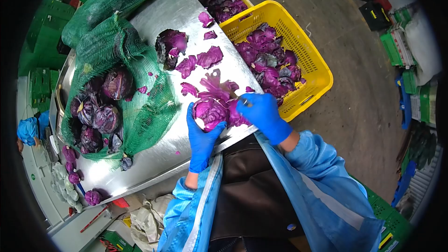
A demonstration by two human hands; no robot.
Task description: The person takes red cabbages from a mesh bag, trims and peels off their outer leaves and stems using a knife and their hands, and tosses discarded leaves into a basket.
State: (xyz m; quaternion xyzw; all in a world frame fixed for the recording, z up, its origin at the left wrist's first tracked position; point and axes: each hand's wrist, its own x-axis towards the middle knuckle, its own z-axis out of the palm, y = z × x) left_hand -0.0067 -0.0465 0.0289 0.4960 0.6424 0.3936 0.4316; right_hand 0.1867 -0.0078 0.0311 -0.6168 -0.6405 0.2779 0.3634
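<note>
The left hand (200, 137) is holding a cabbage (210, 113), fingers half curled; the right hand (263, 115) is clenching a tool (246, 103). Slipping leaves (215, 86) could be risking cuts.

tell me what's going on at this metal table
A person in blue gloves is working on a purple cabbage: the left hand cups it while the right hand grips a small tool, too unclear to identify. Loose leaves lie on the metal table. More whole heads sit in the open green net bag, and the nearer yellow crate beside the table holds a pile of leaves.
</note>
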